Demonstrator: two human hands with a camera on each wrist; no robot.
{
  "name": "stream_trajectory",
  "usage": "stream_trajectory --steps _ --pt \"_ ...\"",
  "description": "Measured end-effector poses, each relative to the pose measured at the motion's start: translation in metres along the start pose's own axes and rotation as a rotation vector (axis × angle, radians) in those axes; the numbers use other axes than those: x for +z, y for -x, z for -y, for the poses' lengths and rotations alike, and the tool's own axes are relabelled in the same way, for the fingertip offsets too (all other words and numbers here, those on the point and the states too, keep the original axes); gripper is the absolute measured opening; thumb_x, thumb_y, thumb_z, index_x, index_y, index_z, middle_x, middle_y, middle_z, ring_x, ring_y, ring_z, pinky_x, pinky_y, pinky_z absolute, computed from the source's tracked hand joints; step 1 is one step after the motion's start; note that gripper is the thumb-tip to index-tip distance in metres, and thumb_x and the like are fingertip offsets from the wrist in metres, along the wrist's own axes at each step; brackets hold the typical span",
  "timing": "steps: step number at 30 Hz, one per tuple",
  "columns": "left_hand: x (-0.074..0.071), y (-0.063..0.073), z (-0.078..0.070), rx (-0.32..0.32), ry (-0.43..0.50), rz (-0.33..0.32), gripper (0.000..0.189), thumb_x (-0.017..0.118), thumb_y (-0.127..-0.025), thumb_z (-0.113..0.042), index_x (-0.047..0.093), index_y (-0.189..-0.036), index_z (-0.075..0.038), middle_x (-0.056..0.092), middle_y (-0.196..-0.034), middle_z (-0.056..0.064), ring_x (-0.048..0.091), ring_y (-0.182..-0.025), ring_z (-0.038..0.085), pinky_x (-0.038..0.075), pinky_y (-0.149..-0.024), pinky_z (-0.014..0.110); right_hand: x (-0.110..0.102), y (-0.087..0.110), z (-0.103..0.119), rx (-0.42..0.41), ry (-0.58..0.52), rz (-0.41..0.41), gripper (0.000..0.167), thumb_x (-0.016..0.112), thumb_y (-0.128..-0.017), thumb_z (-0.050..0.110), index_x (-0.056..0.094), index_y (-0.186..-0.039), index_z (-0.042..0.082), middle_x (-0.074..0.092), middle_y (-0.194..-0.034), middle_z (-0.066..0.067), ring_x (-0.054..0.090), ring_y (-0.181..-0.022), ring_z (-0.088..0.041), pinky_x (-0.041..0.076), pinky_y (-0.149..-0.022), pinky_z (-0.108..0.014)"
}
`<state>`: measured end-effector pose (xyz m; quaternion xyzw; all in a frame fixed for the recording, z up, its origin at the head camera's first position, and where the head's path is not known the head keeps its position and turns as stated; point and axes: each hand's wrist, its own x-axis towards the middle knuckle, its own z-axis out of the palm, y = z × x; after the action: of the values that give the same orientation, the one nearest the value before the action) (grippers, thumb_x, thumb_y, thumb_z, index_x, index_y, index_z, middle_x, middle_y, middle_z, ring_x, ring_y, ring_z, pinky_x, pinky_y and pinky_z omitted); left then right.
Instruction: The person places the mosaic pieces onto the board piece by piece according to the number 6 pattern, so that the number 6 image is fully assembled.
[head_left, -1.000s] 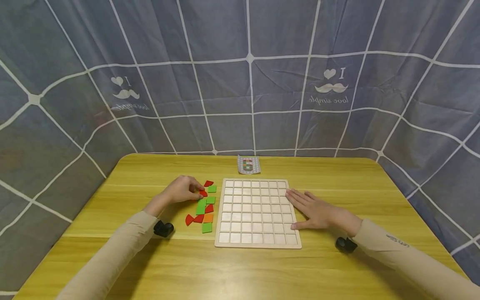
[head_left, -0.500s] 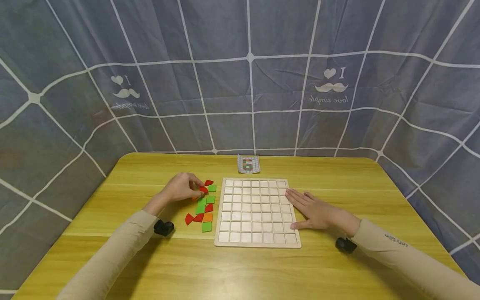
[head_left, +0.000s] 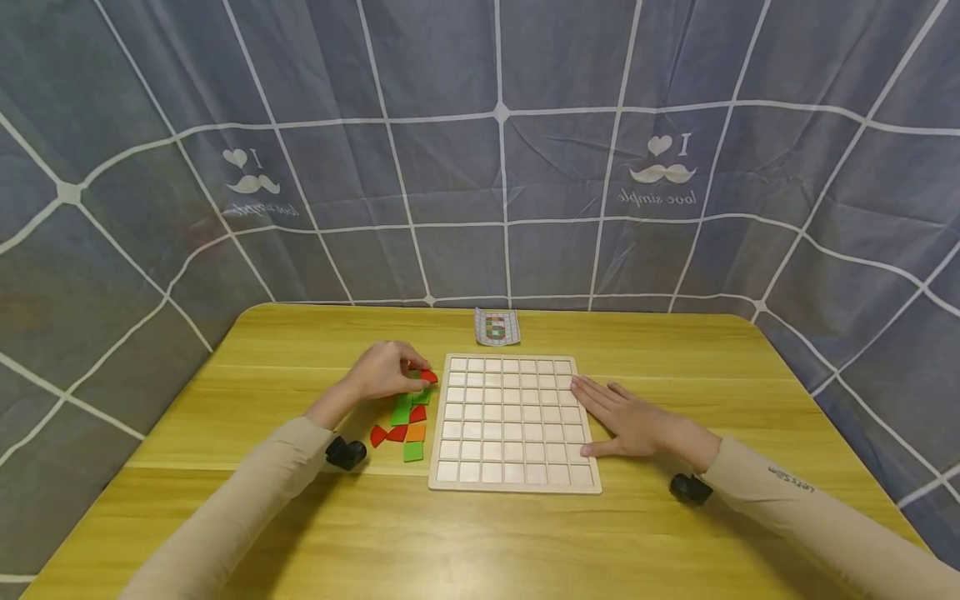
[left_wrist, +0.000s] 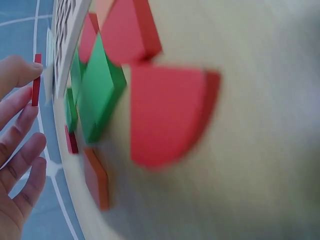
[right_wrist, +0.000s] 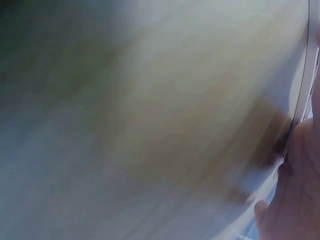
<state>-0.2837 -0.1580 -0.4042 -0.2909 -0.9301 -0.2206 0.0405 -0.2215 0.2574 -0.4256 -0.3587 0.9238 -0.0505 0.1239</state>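
Observation:
My left hand pinches a red quarter-round tile between thumb and fingers, just left of the board's upper left corner. In the left wrist view the red tile is seen edge-on, raised over the other pieces. Under and below that hand lie green tiles, an orange square tile and several red pieces. My right hand lies flat with fingers spread, its fingertips on the right rim of the pale wooden grid board. The board's squares hold no tiles.
A small paper card with a coloured grid pattern lies behind the board, near the back edge of the wooden table. A grey curtain with white lines hangs around the back and sides.
The left hand has moved right and slightly away with the red tile, from among the loose pieces towards the board. The right hand has stayed at the board's rim.

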Motion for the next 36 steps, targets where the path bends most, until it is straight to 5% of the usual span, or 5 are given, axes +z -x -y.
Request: stream_trajectory --steps 27,36 --pt "0.037 -0.054 -0.050 0.038 0.092 0.103 0.022 0.077 -0.077 -0.027 0.078 -0.095 -0.015 0.072 -0.100 0.003 0.054 -0.067 0.005 0.043 -0.061 0.021 -0.002 -0.001 0.000 -0.010 0.023 0.019 0.095 0.047 -0.092 0.062 0.009 -0.154 0.000 0.004 -0.161 -0.020 0.010 -0.148 -0.036 0.015 -0.115 -0.059" --pt "0.043 -0.065 -0.057 0.084 0.097 0.089 0.024 0.078 -0.077 -0.027 0.078 -0.096 -0.013 0.073 -0.090 0.000 0.052 -0.058 0.003 0.040 -0.058 0.019 -0.003 -0.001 0.001 -0.005 0.034 0.021 0.094 0.047 -0.092 0.061 0.011 -0.153 -0.001 0.005 -0.161 -0.021 0.009 -0.148 -0.036 0.015 -0.116 -0.057"
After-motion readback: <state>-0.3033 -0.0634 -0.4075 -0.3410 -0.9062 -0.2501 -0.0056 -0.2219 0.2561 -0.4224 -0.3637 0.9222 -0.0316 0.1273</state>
